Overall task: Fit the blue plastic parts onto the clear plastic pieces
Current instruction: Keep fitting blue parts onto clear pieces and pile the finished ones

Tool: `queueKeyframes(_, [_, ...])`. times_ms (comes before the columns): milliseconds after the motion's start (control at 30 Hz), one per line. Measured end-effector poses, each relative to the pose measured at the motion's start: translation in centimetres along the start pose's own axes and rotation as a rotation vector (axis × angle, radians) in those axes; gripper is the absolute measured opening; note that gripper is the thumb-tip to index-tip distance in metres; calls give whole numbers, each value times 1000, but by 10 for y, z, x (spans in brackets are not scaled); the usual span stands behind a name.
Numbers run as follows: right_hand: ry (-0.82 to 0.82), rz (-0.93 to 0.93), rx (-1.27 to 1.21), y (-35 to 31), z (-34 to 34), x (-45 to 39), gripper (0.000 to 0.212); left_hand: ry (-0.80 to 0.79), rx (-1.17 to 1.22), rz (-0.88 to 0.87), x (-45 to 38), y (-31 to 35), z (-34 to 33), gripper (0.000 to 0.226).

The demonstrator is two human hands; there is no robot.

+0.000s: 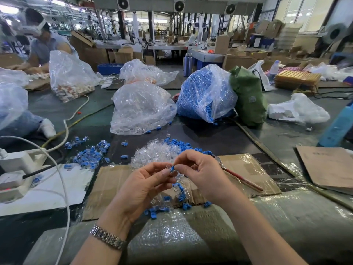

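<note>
My left hand (145,186) pinches a small clear plastic piece (168,169) at its fingertips. My right hand (198,173) pinches a small blue plastic part (172,167) right against that clear piece. Both hands hover over a brown cardboard sheet (246,169). Just beyond them lies a heap of loose clear pieces (152,155) with loose blue parts (181,145) beside it. Several blue parts and clear pieces (172,201) lie scattered under my hands. A pile of joined blue-and-clear pieces (88,155) sits to the left.
A big bag of clear pieces (141,109) and a big bag of blue parts (204,96) stand behind the heaps, with a green bag (248,98). A red-handled tool (242,178) lies right of my hand. A white power strip (17,169) and cables lie left. Another person (42,41) works far left.
</note>
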State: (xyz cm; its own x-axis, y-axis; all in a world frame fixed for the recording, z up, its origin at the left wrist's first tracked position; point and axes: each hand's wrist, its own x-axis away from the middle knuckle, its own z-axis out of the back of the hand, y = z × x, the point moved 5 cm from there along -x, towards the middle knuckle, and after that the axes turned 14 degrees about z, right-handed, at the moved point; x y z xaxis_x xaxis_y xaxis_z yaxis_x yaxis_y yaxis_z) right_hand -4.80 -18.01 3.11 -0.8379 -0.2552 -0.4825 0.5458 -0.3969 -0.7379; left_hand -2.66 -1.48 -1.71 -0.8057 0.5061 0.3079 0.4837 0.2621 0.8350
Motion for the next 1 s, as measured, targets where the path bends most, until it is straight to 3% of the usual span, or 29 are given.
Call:
queueKeyframes(167, [-4, 69, 62, -3, -3, 1, 12, -30, 28, -6, 1, 0, -1, 34])
queueKeyframes(467, [-29, 128, 227, -8, -8, 3, 8, 52, -42, -76, -1, -1, 4, 41])
queueKeyframes(833, [-35, 131, 207, -9, -10, 4, 9, 66, -57, -84, 0, -4, 6, 29])
queueKeyframes(1000, [-50, 102, 170, -6, -11, 5, 9, 55, -77, -84, 2, -3, 6, 34])
